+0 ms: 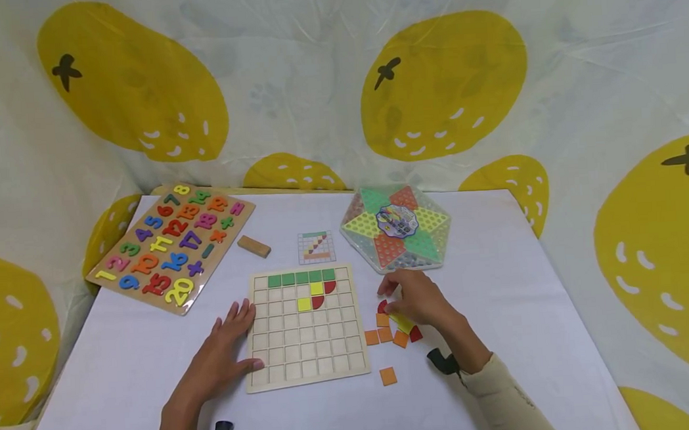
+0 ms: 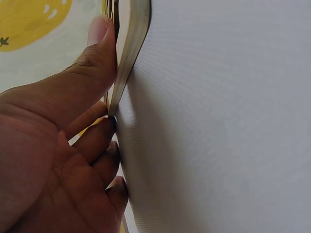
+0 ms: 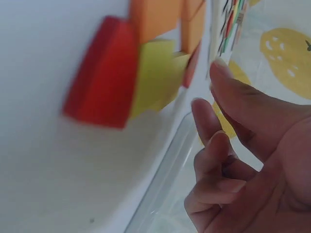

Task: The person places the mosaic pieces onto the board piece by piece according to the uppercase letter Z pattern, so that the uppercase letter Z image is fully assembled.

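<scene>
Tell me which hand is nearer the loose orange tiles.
Right. The right hand is close beside the orange tiles; the left hand is farther, at the left edge of the board.

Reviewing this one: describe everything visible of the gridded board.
The board is a thin, pale, wood-like square marked into seven rows of seven cells, lying flat on the white tabletop. Five green squares sit along its far row; nearer, two yellow squares and two red quarter-rounds step diagonally. Other cells are bare. The left hand touches its left edge.
</scene>
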Demonstrator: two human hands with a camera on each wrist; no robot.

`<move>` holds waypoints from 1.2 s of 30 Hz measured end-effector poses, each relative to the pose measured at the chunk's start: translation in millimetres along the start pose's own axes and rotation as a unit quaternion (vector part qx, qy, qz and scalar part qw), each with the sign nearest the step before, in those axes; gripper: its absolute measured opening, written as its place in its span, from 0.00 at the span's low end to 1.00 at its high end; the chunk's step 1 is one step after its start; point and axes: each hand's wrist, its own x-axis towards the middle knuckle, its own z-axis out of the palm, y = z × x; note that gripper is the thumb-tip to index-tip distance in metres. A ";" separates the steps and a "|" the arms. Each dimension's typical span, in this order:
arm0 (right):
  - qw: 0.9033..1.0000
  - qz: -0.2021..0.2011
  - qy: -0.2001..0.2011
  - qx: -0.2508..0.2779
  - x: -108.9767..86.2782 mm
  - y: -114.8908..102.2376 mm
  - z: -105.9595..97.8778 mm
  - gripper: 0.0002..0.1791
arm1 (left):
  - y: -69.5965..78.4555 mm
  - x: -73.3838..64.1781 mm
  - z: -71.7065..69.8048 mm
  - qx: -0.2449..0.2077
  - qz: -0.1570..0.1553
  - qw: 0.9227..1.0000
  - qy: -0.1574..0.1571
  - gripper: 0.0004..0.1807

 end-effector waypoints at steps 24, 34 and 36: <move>0.997 -0.045 -0.031 -0.053 -1.9 -1.2 9.9 0.14 | 0.3 -1.0 1.6 0.011 0.006 1.000 0.006 0.63; 0.993 -0.108 -0.054 0.008 -7.9 -9.9 7.3 0.09 | 1.1 -1.6 1.0 0.013 0.002 1.000 0.002 0.63; 0.991 -0.122 -0.058 0.018 -8.7 -15.3 8.8 0.08 | 1.1 -1.6 1.1 0.012 0.001 1.000 0.002 0.63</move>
